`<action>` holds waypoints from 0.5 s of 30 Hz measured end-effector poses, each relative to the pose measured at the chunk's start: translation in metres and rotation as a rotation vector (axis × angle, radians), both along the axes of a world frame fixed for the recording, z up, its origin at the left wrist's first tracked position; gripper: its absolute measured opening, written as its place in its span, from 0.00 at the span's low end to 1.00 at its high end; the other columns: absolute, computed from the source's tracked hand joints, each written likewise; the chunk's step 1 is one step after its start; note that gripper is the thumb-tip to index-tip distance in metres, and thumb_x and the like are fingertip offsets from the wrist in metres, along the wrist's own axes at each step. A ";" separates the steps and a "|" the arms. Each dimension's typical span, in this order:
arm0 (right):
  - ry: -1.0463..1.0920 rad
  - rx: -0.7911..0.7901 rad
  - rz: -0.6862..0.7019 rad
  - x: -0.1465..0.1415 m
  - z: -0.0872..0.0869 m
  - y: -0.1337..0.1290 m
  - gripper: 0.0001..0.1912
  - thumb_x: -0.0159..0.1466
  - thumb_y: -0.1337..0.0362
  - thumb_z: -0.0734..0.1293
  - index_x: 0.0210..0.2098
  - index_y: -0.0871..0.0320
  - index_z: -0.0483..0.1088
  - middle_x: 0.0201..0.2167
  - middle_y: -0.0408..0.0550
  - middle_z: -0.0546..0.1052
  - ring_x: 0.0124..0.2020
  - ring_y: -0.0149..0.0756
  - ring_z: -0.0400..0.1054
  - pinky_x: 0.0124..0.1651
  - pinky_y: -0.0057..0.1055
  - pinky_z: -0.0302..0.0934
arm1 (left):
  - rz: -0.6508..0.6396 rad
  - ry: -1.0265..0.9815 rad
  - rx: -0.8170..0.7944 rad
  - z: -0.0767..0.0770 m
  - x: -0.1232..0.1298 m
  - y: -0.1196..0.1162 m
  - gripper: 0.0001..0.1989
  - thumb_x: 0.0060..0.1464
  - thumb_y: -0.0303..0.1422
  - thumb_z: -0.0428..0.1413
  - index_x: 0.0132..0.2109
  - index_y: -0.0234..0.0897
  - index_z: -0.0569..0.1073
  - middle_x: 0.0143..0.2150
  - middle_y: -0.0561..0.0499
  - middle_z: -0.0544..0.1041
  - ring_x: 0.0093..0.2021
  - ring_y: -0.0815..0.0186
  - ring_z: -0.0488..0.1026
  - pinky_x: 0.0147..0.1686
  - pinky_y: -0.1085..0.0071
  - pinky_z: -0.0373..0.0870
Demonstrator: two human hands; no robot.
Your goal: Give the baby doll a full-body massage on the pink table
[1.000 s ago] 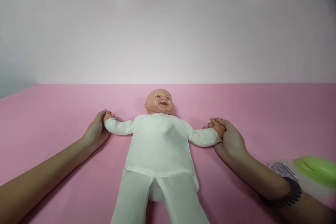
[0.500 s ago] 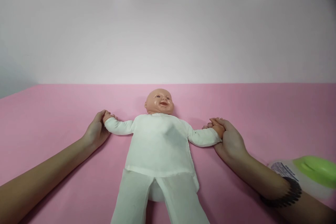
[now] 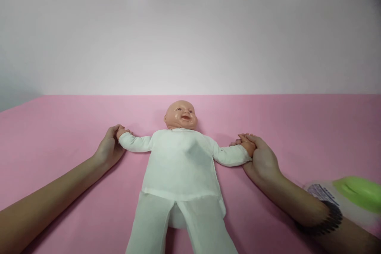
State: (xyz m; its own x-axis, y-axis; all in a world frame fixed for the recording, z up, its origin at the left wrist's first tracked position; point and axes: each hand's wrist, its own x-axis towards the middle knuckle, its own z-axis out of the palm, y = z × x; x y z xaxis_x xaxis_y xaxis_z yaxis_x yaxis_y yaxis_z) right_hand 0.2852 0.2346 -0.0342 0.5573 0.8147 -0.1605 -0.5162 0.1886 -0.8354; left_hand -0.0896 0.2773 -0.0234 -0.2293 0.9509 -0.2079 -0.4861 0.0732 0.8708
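A baby doll [image 3: 183,162] in white cloth lies on its back on the pink surface [image 3: 74,127], its head toward the far wall and its legs toward me. Both of its arms are stretched out sideways. On the left, my left hand [image 3: 110,147] is closed around the doll's small hand. My right hand [image 3: 263,160] grips the doll's other hand on the right, with my fingers partly hidden behind it. The doll's feet are out of view below the frame.
A whitish container with a green lid [image 3: 358,192] lies at the lower right, partly behind my right forearm, which wears a black coiled band [image 3: 326,220]. A white wall [image 3: 190,39] stands along the far edge of the pink surface.
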 end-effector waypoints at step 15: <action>0.032 0.025 0.015 0.005 -0.004 -0.002 0.06 0.53 0.70 0.64 0.28 0.53 0.67 0.29 0.45 0.75 0.30 0.35 0.72 0.34 0.32 0.75 | 0.020 -0.052 -0.010 0.003 0.002 -0.005 0.07 0.56 0.26 0.48 0.33 0.38 0.69 0.33 0.46 0.75 0.36 0.62 0.77 0.42 0.66 0.78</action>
